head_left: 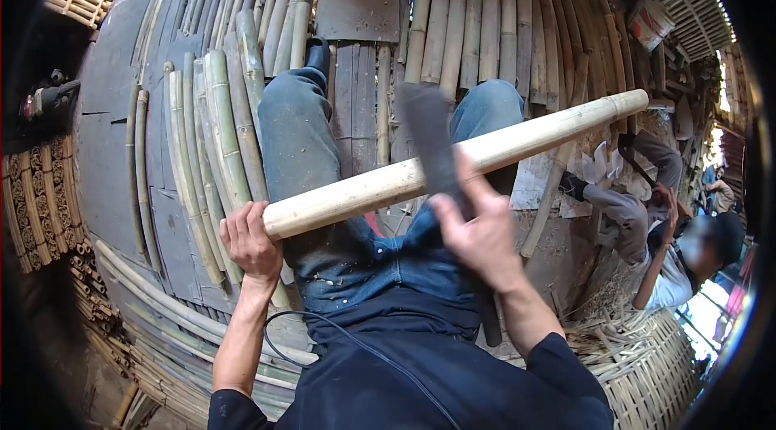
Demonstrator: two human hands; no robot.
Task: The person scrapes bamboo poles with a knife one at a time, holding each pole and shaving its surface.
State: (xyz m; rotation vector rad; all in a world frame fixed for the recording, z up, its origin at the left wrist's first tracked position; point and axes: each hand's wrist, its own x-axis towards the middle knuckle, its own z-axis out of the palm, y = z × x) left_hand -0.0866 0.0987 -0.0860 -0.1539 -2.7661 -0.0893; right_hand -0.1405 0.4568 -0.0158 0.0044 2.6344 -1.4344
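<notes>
A pale bamboo pole (347,197) lies slantwise across my thighs, its far end raised to the right. My left hand (249,242) is wrapped round its near left end. Over the middle of the pole is a dark, flat blade-like tool (430,135), blurred by motion. My right hand (478,224) is at the lower part of this tool, with thumb and fingers curled about it. Whether the blade touches the pole cannot be made out.
Green bamboo poles (222,119) lie to the left, and more poles (485,18) lie in rows ahead. At right a co-worker (663,212) sits low near bamboo scraps. A woven basket (655,361) stands at lower right, bundled sticks (40,196) at far left.
</notes>
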